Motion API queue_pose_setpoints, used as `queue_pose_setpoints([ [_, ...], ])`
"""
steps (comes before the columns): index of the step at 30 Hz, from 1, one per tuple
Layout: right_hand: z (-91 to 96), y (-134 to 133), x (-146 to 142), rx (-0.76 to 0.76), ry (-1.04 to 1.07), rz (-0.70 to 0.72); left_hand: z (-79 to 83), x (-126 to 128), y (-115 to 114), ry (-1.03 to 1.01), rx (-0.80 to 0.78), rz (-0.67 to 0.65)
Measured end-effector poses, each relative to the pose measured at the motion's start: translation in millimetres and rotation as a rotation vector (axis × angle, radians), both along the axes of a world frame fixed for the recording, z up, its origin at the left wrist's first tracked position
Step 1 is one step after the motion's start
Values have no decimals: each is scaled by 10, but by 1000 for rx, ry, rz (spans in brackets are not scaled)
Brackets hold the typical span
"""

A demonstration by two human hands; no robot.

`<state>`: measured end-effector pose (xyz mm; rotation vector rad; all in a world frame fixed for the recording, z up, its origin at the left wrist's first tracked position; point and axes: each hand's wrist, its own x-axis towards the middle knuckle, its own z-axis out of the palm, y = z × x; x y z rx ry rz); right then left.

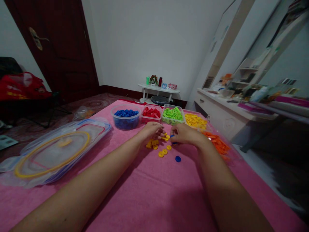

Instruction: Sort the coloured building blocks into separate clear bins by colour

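Pink-covered table (135,199): fills the foreground, with containers at its far end and along its far right side.
Dark red door (54,42): shut, at the left, with a metal lever handle (37,38).
White dressing table (222,106): beyond the right edge, its top crowded with bottles and small items.
Low white oval stand (154,88): against the far wall, bearing a small potted plant (153,79) among other ornaments.
Clear container lids (60,151): stacked on the left of the pink cloth, some rimmed in yellow, blue or red.
Round clear tub (126,124): left end of the row, holding blue plastic pieces.
Rectangular tubs: one of red pieces (151,112), beside it one of green pieces (173,113); farther right lie yellow pieces (195,121), then orange pieces (218,143).
Left hand (152,130): fingers curled and slightly apart over loose yellow parts; cannot tell whether they grip any.
Right hand (182,133): thumb and fingers together on a blue piece (172,136), close to the left fingertips.
Loose yellow parts (154,142): clustered under and beside the left hand.
Yellow rings (164,151): on the cloth, nearer the wearer than both hands.
Blue disc (178,159): flat on the cloth, nearer the wearer than the right hand.
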<state>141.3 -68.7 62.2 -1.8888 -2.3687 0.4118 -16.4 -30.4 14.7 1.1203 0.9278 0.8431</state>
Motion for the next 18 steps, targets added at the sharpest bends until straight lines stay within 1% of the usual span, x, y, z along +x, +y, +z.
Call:
queue_pose_setpoints([
  [2,91,-16,-23,94,164,54,39,31,-58,-163,-251,-115],
  [3,131,-26,-36,131,248,81,47,38,-75,-234,-342,-186],
  [5,183,-48,-45,158,363,116,46,36,-90,-354,-441,-301],
  [6,190,-59,-35,143,383,110,42,29,-89,-391,-463,-326],
  [7,180,-70,-17,100,371,87,38,19,-85,-406,-475,-327],
  [8,154,-82,6,26,336,48,34,9,-78,-400,-480,-306],
  [9,110,-95,29,-78,286,-5,32,-1,-70,-384,-479,-275],
  [11,-17,-121,56,-334,170,-128,27,-18,-48,-354,-462,-222],
  [13,-157,-144,45,-546,80,-213,17,-26,-23,-327,-455,-208],
  [15,-259,-158,9,-638,36,-226,1,-26,3,-289,-466,-209],
  [17,-286,-161,-27,-645,54,-177,-20,-17,19,-254,-446,-198],
  [18,-272,-157,-41,-619,84,-133,-30,-10,22,-243,-416,-187],
])
